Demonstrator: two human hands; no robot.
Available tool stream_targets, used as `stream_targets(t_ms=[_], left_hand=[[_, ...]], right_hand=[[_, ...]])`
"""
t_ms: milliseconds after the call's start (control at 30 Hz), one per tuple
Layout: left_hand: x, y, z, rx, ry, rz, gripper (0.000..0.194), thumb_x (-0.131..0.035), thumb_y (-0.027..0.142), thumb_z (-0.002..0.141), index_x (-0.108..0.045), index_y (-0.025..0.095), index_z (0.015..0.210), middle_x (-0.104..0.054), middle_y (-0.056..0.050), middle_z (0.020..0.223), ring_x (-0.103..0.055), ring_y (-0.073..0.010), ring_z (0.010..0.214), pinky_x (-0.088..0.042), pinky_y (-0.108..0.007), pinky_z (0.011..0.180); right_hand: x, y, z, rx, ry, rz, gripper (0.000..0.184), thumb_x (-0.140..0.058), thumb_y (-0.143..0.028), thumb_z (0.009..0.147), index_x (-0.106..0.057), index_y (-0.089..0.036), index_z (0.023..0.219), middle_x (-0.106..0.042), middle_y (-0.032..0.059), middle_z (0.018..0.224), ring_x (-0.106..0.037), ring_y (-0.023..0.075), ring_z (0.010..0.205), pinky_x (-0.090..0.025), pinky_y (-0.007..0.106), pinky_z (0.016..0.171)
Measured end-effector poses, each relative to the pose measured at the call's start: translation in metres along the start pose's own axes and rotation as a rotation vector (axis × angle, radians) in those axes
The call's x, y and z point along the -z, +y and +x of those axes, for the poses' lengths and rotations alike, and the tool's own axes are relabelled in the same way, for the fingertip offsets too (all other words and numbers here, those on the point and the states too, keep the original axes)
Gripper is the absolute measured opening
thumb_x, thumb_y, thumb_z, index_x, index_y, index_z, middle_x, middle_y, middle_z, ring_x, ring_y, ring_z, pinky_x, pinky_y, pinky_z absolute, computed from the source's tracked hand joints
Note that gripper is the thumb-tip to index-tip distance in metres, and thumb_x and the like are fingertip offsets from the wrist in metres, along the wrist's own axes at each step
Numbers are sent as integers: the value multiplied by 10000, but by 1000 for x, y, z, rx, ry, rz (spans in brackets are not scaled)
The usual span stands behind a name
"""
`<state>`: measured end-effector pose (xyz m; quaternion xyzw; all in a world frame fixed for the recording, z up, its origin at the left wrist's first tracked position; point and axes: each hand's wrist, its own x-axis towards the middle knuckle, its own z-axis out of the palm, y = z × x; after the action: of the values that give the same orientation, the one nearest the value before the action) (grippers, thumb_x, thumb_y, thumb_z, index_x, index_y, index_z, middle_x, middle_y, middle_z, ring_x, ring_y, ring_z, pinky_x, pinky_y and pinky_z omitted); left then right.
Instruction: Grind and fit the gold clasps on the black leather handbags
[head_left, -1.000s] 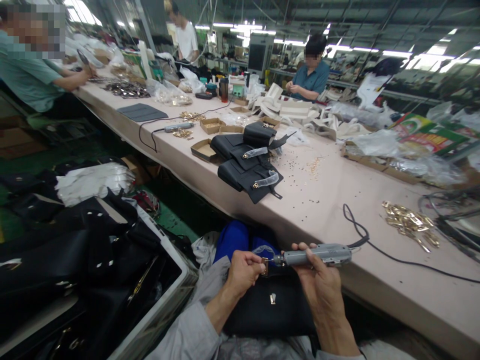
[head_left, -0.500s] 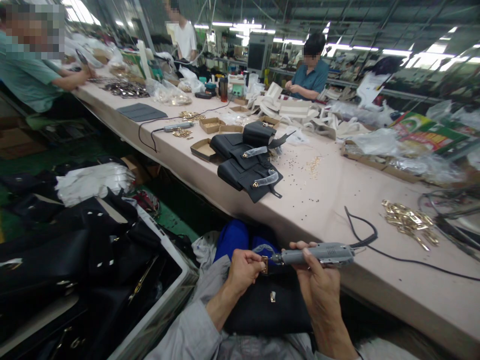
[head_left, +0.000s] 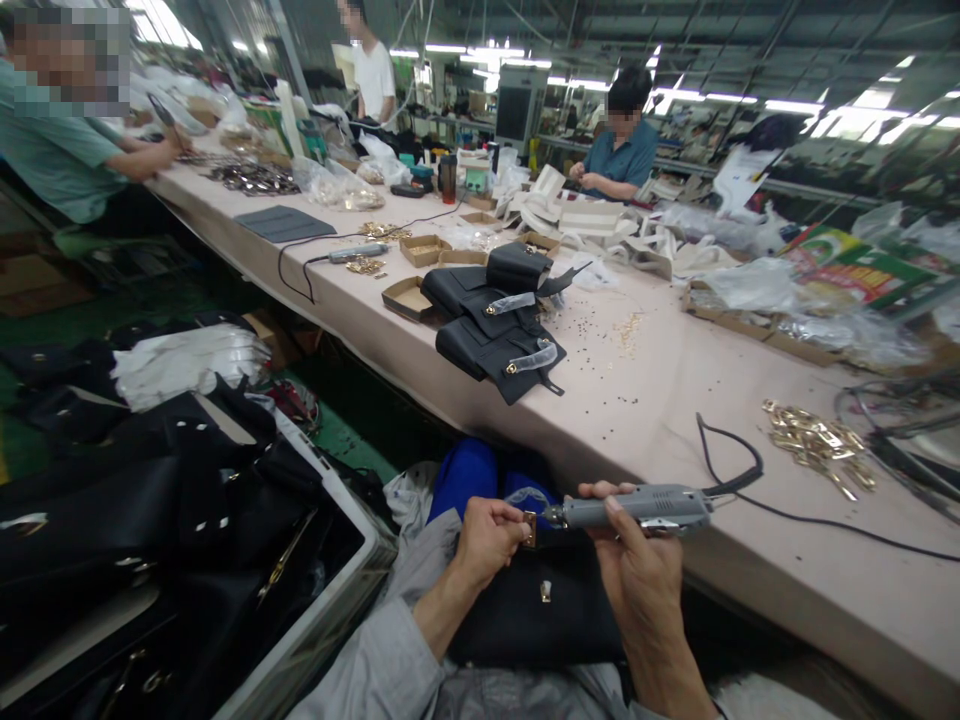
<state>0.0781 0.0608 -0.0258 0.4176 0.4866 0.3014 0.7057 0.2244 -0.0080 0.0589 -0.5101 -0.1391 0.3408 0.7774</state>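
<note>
A black bag (head_left: 525,620) lies across my lap, with a small gold fitting (head_left: 546,592) on its front. My left hand (head_left: 487,540) pinches a gold metal plate (head_left: 531,529) at the bag's upper edge between thumb and fingers. Wrapped around a grey electric screwdriver (head_left: 630,510), my right hand (head_left: 637,560) keeps it nearly level. Its tip points left and sits at or very near the plate; whether they touch is too small to tell. A black cord (head_left: 739,480) runs from its back end to the table.
On the pink-covered table (head_left: 660,400) lie black bag pieces (head_left: 495,320), a pile of gold fittings (head_left: 817,435), scattered small screws and a second screwdriver (head_left: 358,253). A white-rimmed crate (head_left: 352,560) of black bags stands at my left. Several people work around the table.
The screwdriver has shifted very slightly to the right at its back end, and its cord has moved a little. My left hand stays on the plate.
</note>
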Motion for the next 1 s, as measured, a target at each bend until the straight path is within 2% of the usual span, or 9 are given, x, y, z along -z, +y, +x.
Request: stream_targets(t_ms=[267,400,533,667,767,867,1000], left_hand=[[0,1,-1,1,2,19,155,-727,238,586,-701,136,700,-554,42,405,-409,-96,317,-315,-218,327],[1,0,-1,4,4,36,152,-728,228,597,-708,137,717,-557,44,412,-411,-98,324,-310,-223,339],[1,0,-2,12,-4,69,151,-722,227,607,-716,133,725,-556,44,418,-407,-100,324,-310,-231,345],[0,1,-4,9,-23,86,139,-709,226,608,-724,129,707,-573,30,433,-416,-106,329,-311,-240,353],[-1,0,-5,-13,-47,131,127,-703,241,634,-739,129,683,-604,8,464,-427,-109,351,-299,-247,376],[-2,-1,-6,-76,-68,218,144,-656,229,692,-750,140,629,-637,-12,501,-450,-108,404,-311,-248,433],[-3,-1,-6,-144,-80,250,203,-610,174,710,-726,165,543,-659,-14,528,-521,-131,499,-356,-248,506]], right_hand=[[-1,1,-2,5,3,0,467,-916,-304,732,-612,-227,1077,-753,40,985,-753,254,947,-630,471,878],[-2,4,-4,32,-40,-27,448,-894,-318,767,-601,-244,1097,-742,31,982,-747,257,951,-606,513,928],[1,3,-6,174,-227,-218,293,-814,-320,872,-620,-248,1080,-720,38,1001,-720,252,976,-550,545,1020],[-2,-5,-12,260,-451,-432,212,-797,-262,894,-650,-239,1046,-708,56,999,-696,253,962,-561,511,997],[-11,-4,-14,248,-562,-386,203,-814,-221,877,-629,-247,957,-673,3,865,-675,207,825,-549,520,1027],[-20,2,-10,197,-612,-364,234,-832,-244,866,-599,-243,840,-616,-38,761,-635,168,728,-525,519,1084],[-25,6,-4,89,-639,-394,296,-866,-340,836,-591,-234,806,-638,-17,765,-684,207,811,-565,505,1035]])
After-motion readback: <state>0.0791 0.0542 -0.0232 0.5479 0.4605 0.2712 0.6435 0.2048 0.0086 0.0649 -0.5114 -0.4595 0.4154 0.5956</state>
